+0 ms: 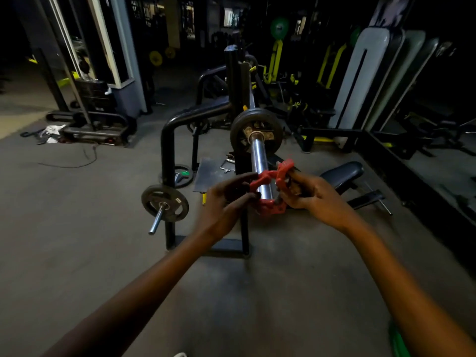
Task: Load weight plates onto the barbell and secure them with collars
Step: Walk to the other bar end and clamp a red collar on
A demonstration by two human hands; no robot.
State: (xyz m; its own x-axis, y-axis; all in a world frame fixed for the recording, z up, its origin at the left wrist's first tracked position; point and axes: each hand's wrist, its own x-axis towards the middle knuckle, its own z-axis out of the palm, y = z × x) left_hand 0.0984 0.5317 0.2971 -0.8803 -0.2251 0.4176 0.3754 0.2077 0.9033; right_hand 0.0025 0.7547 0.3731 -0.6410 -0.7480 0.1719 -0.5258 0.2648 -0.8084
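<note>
A red clamp collar [270, 188] sits around the near end of the chrome barbell sleeve [258, 158], its lever flipped up at the right. My left hand [226, 199] grips the collar's left side. My right hand [306, 191] pinches the raised lever and the right side. Farther along the sleeve, a black weight plate [273, 124] is loaded against the bar's shoulder. The bar rests on a black rack [237, 73].
A storage peg at the left carries another black plate [164, 203]. A smaller plate [183, 175] leans by the black frame [167, 150] on the floor. A padded bench [342, 173] lies to the right, with gym machines and a mirror behind. A cable trails across the floor at left.
</note>
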